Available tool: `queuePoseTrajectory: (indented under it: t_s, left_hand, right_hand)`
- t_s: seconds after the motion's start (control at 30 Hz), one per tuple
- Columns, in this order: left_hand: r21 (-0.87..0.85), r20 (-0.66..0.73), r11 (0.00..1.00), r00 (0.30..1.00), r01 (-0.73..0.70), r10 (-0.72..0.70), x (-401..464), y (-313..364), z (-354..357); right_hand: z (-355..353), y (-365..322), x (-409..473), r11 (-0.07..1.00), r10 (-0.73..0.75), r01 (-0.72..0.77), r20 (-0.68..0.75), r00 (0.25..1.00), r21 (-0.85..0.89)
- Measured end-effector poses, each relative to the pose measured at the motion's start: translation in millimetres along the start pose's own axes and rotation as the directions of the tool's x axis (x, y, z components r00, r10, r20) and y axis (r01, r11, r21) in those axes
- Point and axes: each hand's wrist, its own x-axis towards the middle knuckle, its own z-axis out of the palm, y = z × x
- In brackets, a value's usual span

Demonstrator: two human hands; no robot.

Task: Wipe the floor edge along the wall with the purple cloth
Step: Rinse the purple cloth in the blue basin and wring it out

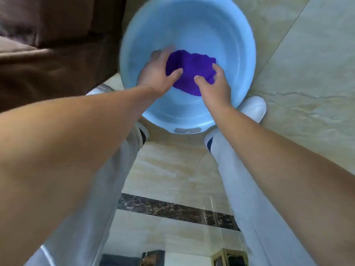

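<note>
A purple cloth (pixel 190 70) lies bunched in the bottom of a light blue round basin (pixel 192 22) on the tiled floor. Both hands reach down into the basin. My left hand (pixel 155 73) grips the cloth's left side, thumb over its near edge. My right hand (pixel 215 83) holds the cloth's right side, fingers curled over it. The near part of the cloth is hidden under my right hand.
A brown sofa or cushion (pixel 48 45) fills the upper left, close to the basin. My legs in light trousers and white shoes (pixel 253 108) stand on either side of the basin. Beige floor tiles (pixel 307 64) extend right; a dark marble strip (pixel 172 210) crosses behind my feet.
</note>
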Motion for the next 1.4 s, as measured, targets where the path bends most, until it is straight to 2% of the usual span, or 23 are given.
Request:
queuePoseTrajectory:
  t_s: [0.07,0.17,0.23,0.33,0.4,0.5,0.63,0.77,0.9,1.03,1.17,1.4]
  left_hand:
    - [-0.077,-0.008,0.992,0.995,0.096,-0.097,16.5,-3.8,9.9]
    - [-0.177,0.036,0.964,0.980,0.200,-0.197,32.7,-4.1,25.0]
    - [-0.277,0.084,0.923,0.964,0.266,-0.253,36.5,1.3,28.1]
    - [-0.313,0.209,0.896,0.943,0.314,-0.258,30.9,5.2,26.6]
    - [-0.395,0.235,0.846,0.930,0.357,-0.283,20.9,6.7,21.0]
    - [-0.562,0.271,0.701,0.899,0.438,-0.344,-3.5,17.0,-2.5]
    - [-0.650,0.297,0.616,0.895,0.445,-0.332,-65.5,50.0,-51.6]
    - [-0.686,0.319,0.619,0.923,0.382,-0.216,-138.2,98.4,-123.7]
    - [-0.727,0.323,0.610,0.941,0.316,-0.101,-207.9,130.3,-192.4]
    - [-0.803,0.279,0.552,0.960,0.226,0.012,-292.1,153.0,-265.7]
    - [-0.876,0.210,0.464,0.970,0.129,0.125,-369.0,172.5,-325.5]
    - [-0.933,-0.010,0.343,0.959,-0.111,0.283,-472.4,192.3,-425.3]
  right_hand:
    - [7.5,-2.6,20.2,0.999,-0.032,0.027,-0.115,0.993,-0.047]
    - [24.0,-3.5,42.7,0.999,0.022,-0.025,-0.142,0.990,-0.020]
    - [30.6,-4.1,53.2,0.997,0.075,-0.073,-0.108,0.991,0.025]
    - [27.3,-8.8,55.8,0.970,0.179,-0.180,0.023,0.984,0.162]
    - [23.1,-10.3,50.3,0.962,0.203,-0.217,0.096,0.974,0.165]
    - [6.3,-22.3,21.3,0.971,0.179,-0.196,0.128,0.976,0.138]
    - [-33.7,-55.0,-49.1,0.976,0.131,-0.148,0.111,0.985,0.159]
    - [-87.6,-106.3,-137.3,0.978,0.083,-0.094,0.065,0.994,0.188]
    - [-130.4,-156.7,-219.4,0.993,-0.002,-0.002,0.033,0.999,0.120]
    - [-163.9,-207.0,-324.6,0.986,-0.092,0.097,-0.047,0.995,0.133]
    - [-187.0,-248.4,-413.8,0.958,-0.110,0.089,0.061,0.992,0.273]
    - [-210.6,-313.0,-554.2,0.866,-0.365,0.274,0.155,0.918,0.418]
